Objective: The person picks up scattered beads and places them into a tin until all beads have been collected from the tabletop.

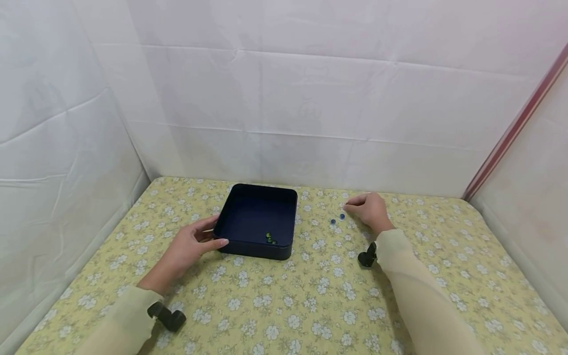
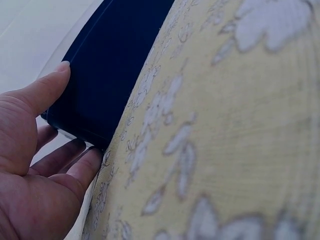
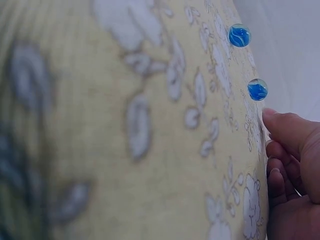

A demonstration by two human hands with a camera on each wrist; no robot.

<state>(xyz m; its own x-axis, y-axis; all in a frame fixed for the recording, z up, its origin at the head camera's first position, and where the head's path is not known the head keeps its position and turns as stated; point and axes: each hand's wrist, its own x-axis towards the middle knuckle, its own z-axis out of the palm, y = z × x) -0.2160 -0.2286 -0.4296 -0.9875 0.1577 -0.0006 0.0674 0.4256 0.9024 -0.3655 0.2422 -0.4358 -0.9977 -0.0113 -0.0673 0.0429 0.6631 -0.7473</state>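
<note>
A dark blue square box (image 1: 257, 249), open at the top, stands left of centre on the table. My left hand (image 1: 193, 244) grips its near left corner, with the thumb (image 2: 52, 85) on the front wall and the fingers round the left side. Small green marbles (image 1: 268, 239) lie inside at the near right. To the right, two clear marbles with blue swirls rest on the cloth, one (image 3: 257, 89) close by my right thumb, the other (image 3: 240, 35) farther off. My right hand (image 1: 369, 209) is down at the cloth beside them, fingers bent towards the thumb; I cannot tell whether they hold anything.
A yellow cloth with white flowers (image 1: 293, 323) covers the table. White sheeting (image 1: 288, 108) hangs behind it and along both sides, with a dark red strip (image 1: 514, 125) at the right corner. Black wrist cameras (image 1: 167, 316) sit at both sleeves.
</note>
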